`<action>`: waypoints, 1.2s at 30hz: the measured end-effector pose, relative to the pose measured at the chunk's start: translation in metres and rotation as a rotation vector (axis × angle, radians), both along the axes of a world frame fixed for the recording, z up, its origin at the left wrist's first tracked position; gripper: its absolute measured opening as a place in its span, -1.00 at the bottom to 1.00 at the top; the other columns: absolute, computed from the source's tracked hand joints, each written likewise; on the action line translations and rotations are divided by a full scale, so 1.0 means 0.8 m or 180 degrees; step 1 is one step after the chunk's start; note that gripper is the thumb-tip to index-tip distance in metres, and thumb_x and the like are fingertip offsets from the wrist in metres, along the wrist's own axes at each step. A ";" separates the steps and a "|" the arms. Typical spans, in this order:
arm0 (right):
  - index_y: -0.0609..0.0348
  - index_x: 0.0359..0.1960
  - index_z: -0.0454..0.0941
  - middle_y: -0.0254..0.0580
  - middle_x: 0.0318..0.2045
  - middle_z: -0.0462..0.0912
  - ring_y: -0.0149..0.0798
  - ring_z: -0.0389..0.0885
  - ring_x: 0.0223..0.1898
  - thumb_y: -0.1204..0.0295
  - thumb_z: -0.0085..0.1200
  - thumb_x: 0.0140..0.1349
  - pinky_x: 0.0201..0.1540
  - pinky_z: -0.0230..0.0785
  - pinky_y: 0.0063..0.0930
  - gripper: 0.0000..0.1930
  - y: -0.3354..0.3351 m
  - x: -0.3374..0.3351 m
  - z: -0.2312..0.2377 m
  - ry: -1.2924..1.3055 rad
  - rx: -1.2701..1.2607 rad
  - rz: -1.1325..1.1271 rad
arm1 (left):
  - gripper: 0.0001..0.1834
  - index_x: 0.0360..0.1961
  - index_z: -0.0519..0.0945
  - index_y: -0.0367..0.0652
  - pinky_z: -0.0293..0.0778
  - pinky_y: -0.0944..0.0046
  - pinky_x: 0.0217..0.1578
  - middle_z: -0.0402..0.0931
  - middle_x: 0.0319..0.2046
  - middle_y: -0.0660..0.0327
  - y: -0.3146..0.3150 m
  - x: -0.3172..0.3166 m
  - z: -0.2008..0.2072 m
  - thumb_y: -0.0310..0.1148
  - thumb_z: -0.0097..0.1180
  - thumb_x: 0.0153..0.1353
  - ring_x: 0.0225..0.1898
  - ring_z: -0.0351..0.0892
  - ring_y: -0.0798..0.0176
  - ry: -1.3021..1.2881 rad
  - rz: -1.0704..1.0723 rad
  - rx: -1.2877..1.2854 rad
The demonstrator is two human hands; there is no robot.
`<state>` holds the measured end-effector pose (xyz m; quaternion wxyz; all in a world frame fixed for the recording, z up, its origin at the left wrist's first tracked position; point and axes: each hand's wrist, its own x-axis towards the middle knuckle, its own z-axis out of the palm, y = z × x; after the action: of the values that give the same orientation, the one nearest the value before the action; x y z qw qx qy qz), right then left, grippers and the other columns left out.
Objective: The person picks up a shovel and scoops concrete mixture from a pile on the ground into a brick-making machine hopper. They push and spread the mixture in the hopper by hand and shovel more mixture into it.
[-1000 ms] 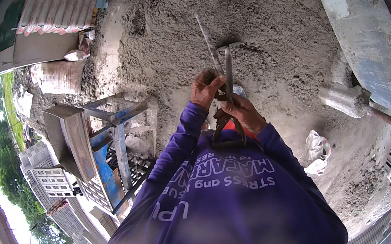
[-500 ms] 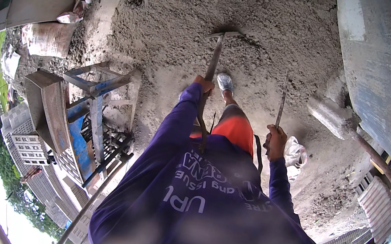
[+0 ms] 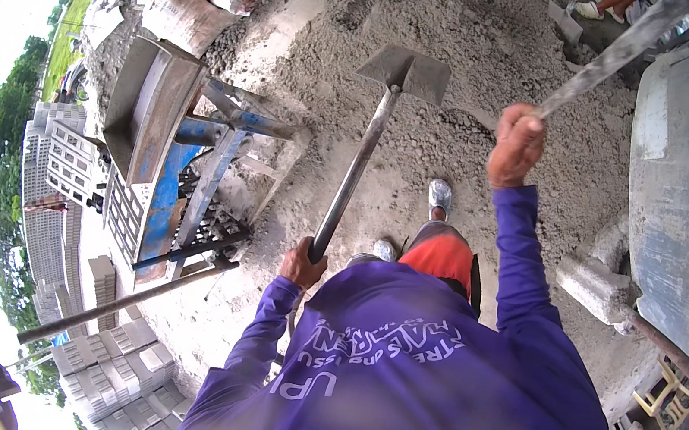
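My left hand is closed round the end of a shovel's long shaft. The shovel slants up and forward from it, its flat grey blade at the near side of a heap of damp grey mix. To the right, my right hand is raised with its fingers wrapped round a long, worn, greyish rod. The rod points up and to the right, smeared by motion, so its exact kind cannot be made out. My shoes stand on dusty ground between both hands.
At left stands a rusty blue metal block-moulding frame with a long bar; stacked concrete blocks lie behind it. A sack sits far left. A curved metal sheet leans right. Another person's feet and shovel show at far right.
My left hand has drawn back toward me with the shovel, and its blade now shows fully. My right hand has swung forward and up with the rod. The view has shifted.
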<state>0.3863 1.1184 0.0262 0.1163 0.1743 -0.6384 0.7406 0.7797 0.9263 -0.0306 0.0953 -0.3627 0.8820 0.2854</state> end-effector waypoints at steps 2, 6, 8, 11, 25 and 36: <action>0.17 -0.36 0.46 -0.19 -0.57 0.49 -0.28 0.47 -0.55 -0.09 -0.36 0.38 -0.51 0.27 -0.35 -0.44 -0.041 0.071 -0.127 -0.0772 0.1157 -0.0023 | -0.53 -0.14 0.45 -0.17 0.49 -0.10 -0.33 0.57 -0.46 -0.14 0.014 0.014 -0.002 -0.17 0.22 -0.04 -0.37 0.59 -0.24 0.0089 0.0044 0.0014; 0.21 -0.58 0.51 -0.01 -0.63 0.53 0.01 0.54 -0.50 -0.09 -0.25 0.32 -0.39 0.34 -0.18 -0.40 -0.022 0.168 -0.207 -0.3002 0.2725 0.1773 | -0.53 -0.10 0.40 -0.11 0.47 -0.14 -0.32 0.58 -0.43 -0.12 0.028 0.093 -0.042 -0.17 0.18 -0.03 -0.36 0.58 -0.26 -0.0271 0.0400 -0.0139; 0.24 -0.63 0.49 -0.05 -0.68 0.50 -0.03 0.52 -0.55 -0.09 -0.19 0.28 -0.41 0.33 -0.21 -0.40 -0.003 0.220 -0.150 -0.1893 0.2746 0.2008 | -0.54 -0.13 0.43 -0.12 0.48 -0.12 -0.31 0.57 -0.41 -0.12 0.044 0.158 -0.069 -0.17 0.19 -0.06 -0.33 0.58 -0.26 -0.0072 0.0657 0.0066; 0.22 -0.66 0.47 -0.13 -0.68 0.48 -0.16 0.50 -0.56 -0.11 -0.14 0.24 -0.41 0.31 -0.27 -0.40 0.025 0.250 -0.139 -0.1914 0.3111 0.1876 | -0.55 -0.19 0.47 -0.22 0.49 -0.07 -0.28 0.57 -0.40 -0.14 0.082 0.205 -0.070 -0.18 0.19 -0.08 -0.33 0.59 -0.22 -0.0179 0.0918 0.0252; 0.23 -0.44 0.64 0.02 -0.43 0.67 0.00 0.66 -0.34 0.43 -0.06 0.13 -0.25 0.43 -0.15 -0.79 0.239 0.201 -0.391 -0.1370 0.6901 0.3795 | -0.80 -0.64 0.54 -0.39 0.53 0.17 -0.60 0.55 -0.69 0.05 0.408 0.412 -0.114 -0.43 0.07 -0.05 -0.65 0.60 0.20 -0.0308 0.5551 0.2375; 0.36 -0.46 0.51 -0.04 -0.67 0.56 -0.19 0.47 -0.78 0.43 -0.01 0.10 -0.75 0.24 -0.28 -0.81 -0.111 0.346 -0.364 -0.1298 0.6127 0.4065 | -0.63 -0.30 0.65 -0.30 0.54 0.18 -0.25 0.63 -0.29 -0.03 0.579 0.556 -0.156 -0.24 0.21 -0.10 -0.27 0.64 0.11 -0.1350 0.6440 0.2632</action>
<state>0.6629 1.0294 -0.2648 -0.5608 0.3573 -0.7388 -0.1096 1.2244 1.3891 -0.1555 0.0810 -0.8963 -0.0173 0.4357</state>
